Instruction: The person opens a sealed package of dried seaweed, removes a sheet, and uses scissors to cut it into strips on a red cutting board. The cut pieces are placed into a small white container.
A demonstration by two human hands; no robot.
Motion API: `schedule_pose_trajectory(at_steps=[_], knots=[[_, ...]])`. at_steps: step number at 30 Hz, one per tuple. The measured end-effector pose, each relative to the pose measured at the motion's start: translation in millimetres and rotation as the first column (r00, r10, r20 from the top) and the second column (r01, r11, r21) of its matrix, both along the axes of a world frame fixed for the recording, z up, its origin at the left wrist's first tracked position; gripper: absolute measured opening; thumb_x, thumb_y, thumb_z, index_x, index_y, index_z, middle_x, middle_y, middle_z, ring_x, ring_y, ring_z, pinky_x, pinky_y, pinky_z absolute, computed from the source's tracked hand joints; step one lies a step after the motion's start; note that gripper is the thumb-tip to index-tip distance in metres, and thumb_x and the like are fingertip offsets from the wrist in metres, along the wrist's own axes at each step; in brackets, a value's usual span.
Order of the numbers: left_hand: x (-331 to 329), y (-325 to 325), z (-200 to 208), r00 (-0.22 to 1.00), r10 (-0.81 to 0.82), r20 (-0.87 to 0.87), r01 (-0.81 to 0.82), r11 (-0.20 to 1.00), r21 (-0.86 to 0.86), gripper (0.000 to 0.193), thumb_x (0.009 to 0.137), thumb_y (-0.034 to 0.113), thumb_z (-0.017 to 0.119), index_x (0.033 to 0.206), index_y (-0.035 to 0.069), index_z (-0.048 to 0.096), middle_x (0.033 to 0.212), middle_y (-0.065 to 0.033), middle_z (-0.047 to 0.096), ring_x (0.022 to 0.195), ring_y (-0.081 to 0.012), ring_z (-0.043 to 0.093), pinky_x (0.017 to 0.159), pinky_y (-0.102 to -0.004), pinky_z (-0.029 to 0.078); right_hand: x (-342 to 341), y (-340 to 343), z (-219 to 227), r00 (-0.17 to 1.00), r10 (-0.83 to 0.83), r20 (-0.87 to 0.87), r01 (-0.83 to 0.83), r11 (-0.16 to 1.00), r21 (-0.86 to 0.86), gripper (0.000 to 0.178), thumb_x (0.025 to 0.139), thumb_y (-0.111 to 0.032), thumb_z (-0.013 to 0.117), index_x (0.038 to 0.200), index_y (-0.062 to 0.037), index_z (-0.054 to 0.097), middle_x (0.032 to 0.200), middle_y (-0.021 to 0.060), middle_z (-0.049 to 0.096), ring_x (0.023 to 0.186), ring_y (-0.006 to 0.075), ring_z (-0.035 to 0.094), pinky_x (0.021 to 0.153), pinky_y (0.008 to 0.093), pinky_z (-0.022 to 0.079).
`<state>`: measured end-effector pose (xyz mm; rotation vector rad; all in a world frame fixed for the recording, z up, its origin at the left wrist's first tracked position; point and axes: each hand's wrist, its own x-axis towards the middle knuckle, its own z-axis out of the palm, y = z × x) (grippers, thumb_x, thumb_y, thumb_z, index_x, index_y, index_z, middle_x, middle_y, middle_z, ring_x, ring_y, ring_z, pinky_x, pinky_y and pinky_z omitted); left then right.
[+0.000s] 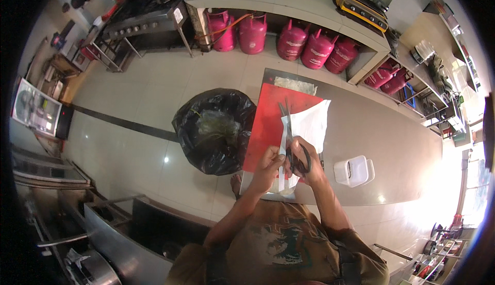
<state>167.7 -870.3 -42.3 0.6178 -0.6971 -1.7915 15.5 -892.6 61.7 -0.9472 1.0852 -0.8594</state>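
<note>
My right hand [305, 156] grips a pair of scissors [287, 122] with dark handles, its blades pointing away from me and a little apart. A white sheet of paper [311, 122] lies against the blades, with a narrow strip on their left side. Pinched in my left hand [268, 166] is the near part of that strip, close beside the scissor handles. Both hands are over a red cutting board [262, 125] on a steel table [381, 130].
Left of the table stands a bin lined with a black plastic bag [193, 130]. A white plastic container [354, 171] sits on the table to the right. Several pink gas cylinders [252, 35] stand under the far counter, near a stove [139, 27].
</note>
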Motion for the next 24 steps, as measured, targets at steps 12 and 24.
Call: schedule_pose_trajectory(at_steps=[12,24], knots=[[12,5,-6,1.000,-0.001,-0.021,0.003,0.995,0.103,0.010,0.114,0.014,0.055,0.119,0.006,0.051,0.103,-0.0107,0.064,0.091,-0.0217,0.065,0.088,-0.0404,0.056,14,-14,-27,0.998,-0.044,-0.055,0.045,0.999,0.024,0.060,0.102,-0.058,0.074,0.104,0.0005,0.065,0.062,0.0063,0.061,0.044,0.0126,0.055,0.040,0.0272,0.036],[78,-46,-161,0.734,0.288,0.615,-0.505,0.836,0.213,0.022,0.107,0.020,0.066,0.123,0.005,0.067,0.110,-0.0104,0.074,0.109,-0.0247,0.072,0.093,-0.0402,0.058,-29,-36,-96,0.884,-0.264,-0.385,0.259,0.964,-0.067,0.059,0.098,-0.050,0.082,0.127,-0.0036,0.061,0.079,0.0090,0.071,0.065,0.0156,0.069,0.058,0.0293,0.051]])
